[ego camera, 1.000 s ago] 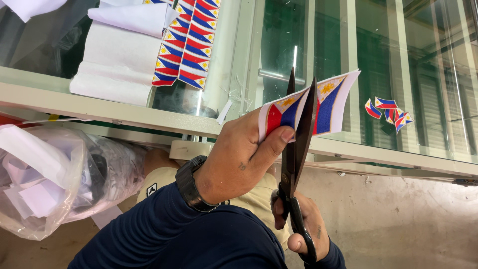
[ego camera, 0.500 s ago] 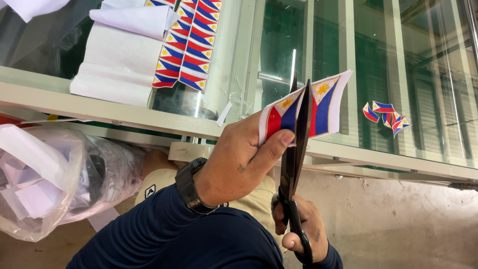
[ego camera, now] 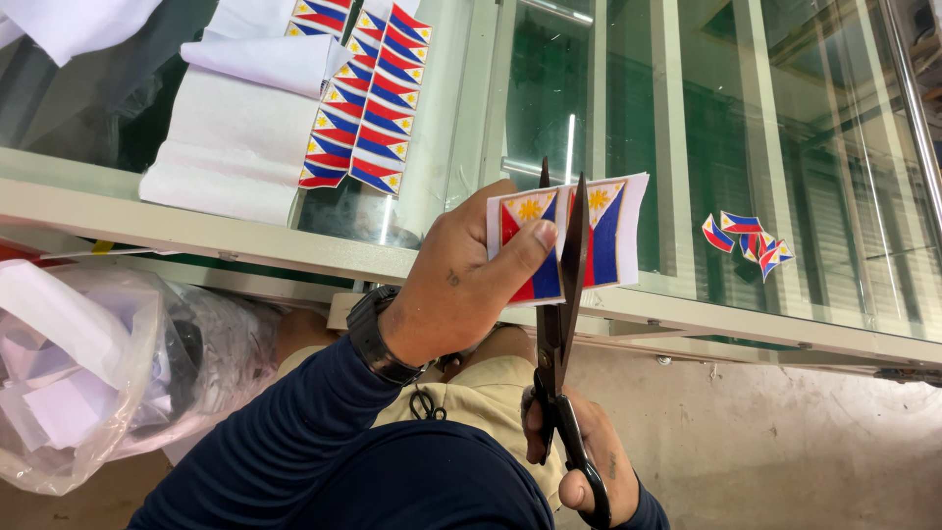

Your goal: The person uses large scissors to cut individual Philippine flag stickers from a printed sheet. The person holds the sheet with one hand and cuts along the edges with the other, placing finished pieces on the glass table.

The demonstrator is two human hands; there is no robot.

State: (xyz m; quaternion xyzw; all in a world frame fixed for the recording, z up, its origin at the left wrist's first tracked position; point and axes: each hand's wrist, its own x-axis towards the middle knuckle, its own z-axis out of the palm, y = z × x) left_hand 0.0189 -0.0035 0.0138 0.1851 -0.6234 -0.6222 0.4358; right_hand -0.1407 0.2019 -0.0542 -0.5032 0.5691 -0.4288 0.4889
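At frame centre, a printed flag strip [ego camera: 567, 236] is pinched in the left hand [ego camera: 461, 285]. Black scissors [ego camera: 559, 324], gripped by the right hand [ego camera: 579, 456] below, are part-closed between two flags; a straight closing cut seems required.

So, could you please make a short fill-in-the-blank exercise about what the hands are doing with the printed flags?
1. The left hand holds a paper strip of printed flags by its ____ end.
2. The right hand works a pair of black ____.
3. The blades stand ____ two flags.
4. Small cut flags lie on the ____ tabletop.

Missing words: left; scissors; between; glass
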